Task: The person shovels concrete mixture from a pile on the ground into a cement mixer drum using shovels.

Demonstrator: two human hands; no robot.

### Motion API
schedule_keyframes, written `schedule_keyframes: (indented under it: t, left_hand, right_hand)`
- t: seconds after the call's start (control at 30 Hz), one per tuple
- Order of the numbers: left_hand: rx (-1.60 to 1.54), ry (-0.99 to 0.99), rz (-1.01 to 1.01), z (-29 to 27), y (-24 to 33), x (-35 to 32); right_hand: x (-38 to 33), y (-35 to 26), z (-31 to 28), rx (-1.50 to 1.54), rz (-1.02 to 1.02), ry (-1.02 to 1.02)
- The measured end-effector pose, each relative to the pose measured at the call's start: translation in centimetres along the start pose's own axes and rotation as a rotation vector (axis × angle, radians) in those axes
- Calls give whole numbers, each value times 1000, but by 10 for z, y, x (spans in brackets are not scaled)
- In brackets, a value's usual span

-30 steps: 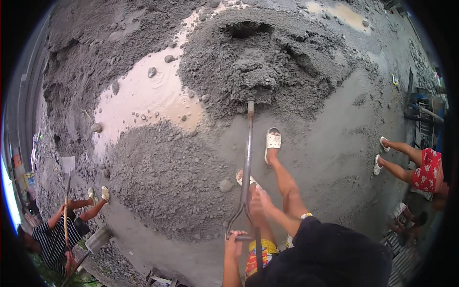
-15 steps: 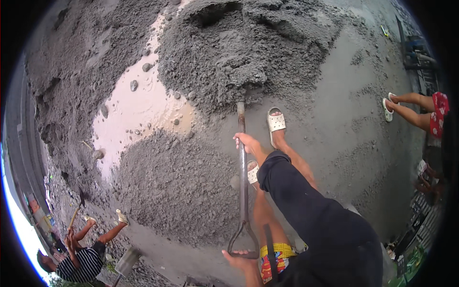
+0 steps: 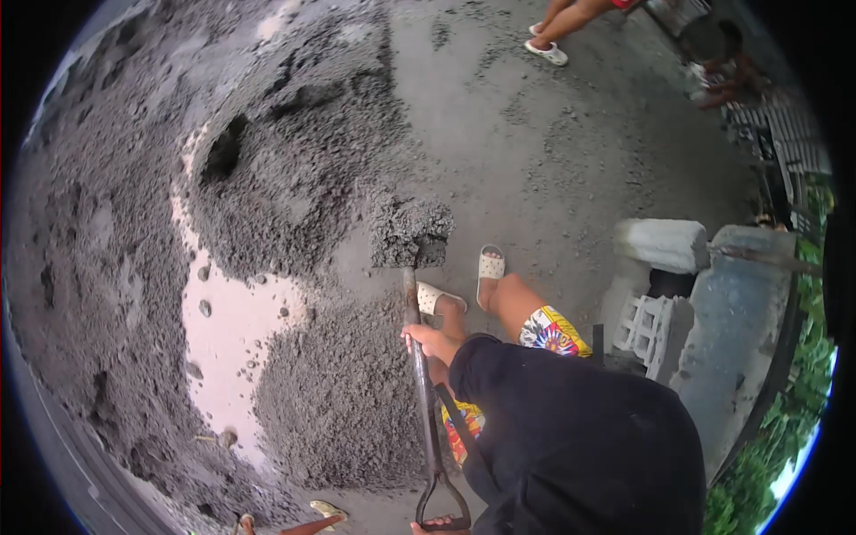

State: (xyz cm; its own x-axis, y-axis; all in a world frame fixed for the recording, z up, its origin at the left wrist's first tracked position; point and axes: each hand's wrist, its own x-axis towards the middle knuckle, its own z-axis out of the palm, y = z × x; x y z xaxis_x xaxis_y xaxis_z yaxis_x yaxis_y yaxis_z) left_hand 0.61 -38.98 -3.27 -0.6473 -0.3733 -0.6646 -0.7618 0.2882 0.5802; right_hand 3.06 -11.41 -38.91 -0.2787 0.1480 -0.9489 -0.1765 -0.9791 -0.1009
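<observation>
I hold a shovel with a long shaft and a D-shaped handle. Its blade carries a heaped load of wet grey concrete mix. My right hand, below a dark sleeve, is closed round the shaft's middle. At the lower edge my left hand grips the D-shaped handle, partly cut off by the picture's edge. The blade is beside a large pile of the grey mix, just beyond my feet in cream sandals. More loose mix lies left of the shaft.
A pale puddle with stones lies left. At right are concrete blocks and a low concrete wall, with plants behind. One person's white-shod feet stand at the top; another's foot shows at lower left.
The shovel blade has come out of the pile with a load of mix and moved nearer my feet. My view has turned right, bringing the blocks and wall into sight.
</observation>
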Motion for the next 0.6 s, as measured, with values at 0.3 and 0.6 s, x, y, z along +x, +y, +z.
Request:
schedule_keyframes:
  t: [0.3, 0.6]
  left_hand:
    - [315, -426, 281, -41, 84, -45]
    - [429, -1166, 85, -53, 120, -204]
  right_hand:
    - [-250, -27, -128, 444, -186, 146]
    - [-664, -63, -287, 830, -870, 305]
